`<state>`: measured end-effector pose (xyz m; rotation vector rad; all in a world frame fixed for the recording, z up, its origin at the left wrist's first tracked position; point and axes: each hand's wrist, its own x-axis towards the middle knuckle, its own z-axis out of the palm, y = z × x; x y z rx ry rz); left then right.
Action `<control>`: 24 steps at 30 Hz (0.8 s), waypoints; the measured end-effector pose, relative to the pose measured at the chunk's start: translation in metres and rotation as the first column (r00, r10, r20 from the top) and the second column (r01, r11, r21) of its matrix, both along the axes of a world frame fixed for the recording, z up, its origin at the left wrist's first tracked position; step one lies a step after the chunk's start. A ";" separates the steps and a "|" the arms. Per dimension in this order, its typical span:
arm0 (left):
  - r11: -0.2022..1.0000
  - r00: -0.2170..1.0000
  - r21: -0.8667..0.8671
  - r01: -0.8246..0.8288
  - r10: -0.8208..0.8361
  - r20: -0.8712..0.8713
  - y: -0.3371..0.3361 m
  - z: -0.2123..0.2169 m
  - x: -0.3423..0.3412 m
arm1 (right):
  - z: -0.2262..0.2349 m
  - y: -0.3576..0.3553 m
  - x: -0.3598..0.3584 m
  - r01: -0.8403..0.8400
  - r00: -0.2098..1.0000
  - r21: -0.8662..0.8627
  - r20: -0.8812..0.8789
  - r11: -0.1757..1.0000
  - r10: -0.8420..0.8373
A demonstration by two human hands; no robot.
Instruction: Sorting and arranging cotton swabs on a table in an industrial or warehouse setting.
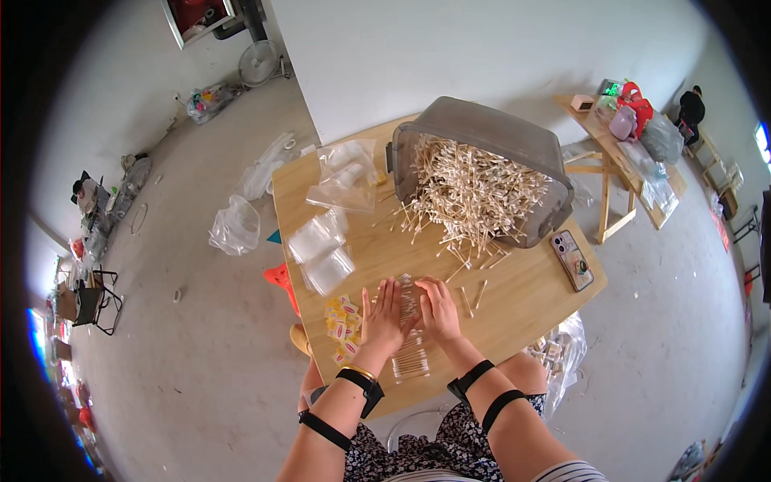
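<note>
A column of cotton swabs (411, 360) lies side by side on the wooden table (369, 249) in front of me. My left hand (384, 318) rests along its left side, fingers stretched out and lying flat. On the other side my right hand (439, 310) touches the swabs' ends, its fingers lightly bent and apart, and the two thumbs come close together over the column. Both hands hide part of the swabs. Beyond them a grey plastic bin (490, 128) lies tipped on its side, with a heap of loose swabs (482, 193) spilling out toward me.
Small yellow-and-white packets (342, 328) lie left of my left hand. Clear plastic bags (323, 251) are stacked behind them, with more bags (345, 175) farther back. A phone (573, 261) sits at the table's right edge. A second wooden table (634, 165) stands at the far right.
</note>
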<state>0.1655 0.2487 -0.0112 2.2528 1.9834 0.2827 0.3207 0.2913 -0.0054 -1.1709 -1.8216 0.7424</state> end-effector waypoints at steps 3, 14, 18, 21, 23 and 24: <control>1.000 1.000 -0.014 0.010 -0.010 0.010 -0.001 0.003 0.000 | -0.001 0.000 0.002 0.005 1.000 0.025 0.006 1.000 -0.005; 0.985 0.784 0.035 -0.170 0.113 0.611 -0.008 0.009 -0.018 | -0.010 0.006 0.002 0.005 0.991 -0.060 -0.131 0.998 -0.013; 0.963 0.556 -0.016 -0.268 0.168 0.814 -0.002 -0.003 -0.019 | -0.008 0.009 -0.011 -0.063 0.985 -0.133 -0.167 0.989 0.040; 0.965 0.491 0.008 -0.263 0.127 0.862 0.003 -0.012 -0.015 | -0.009 0.012 -0.021 -0.099 0.984 -0.174 -0.167 0.980 0.069; 0.967 0.509 0.082 -0.240 0.054 0.859 0.006 -0.016 -0.009 | -0.011 0.014 -0.023 -0.106 0.985 -0.198 -0.153 0.974 0.076; 0.967 0.505 0.077 -0.242 0.058 0.861 0.008 -0.017 -0.007 | -0.014 0.016 -0.024 -0.131 0.989 -0.141 -0.091 0.981 0.119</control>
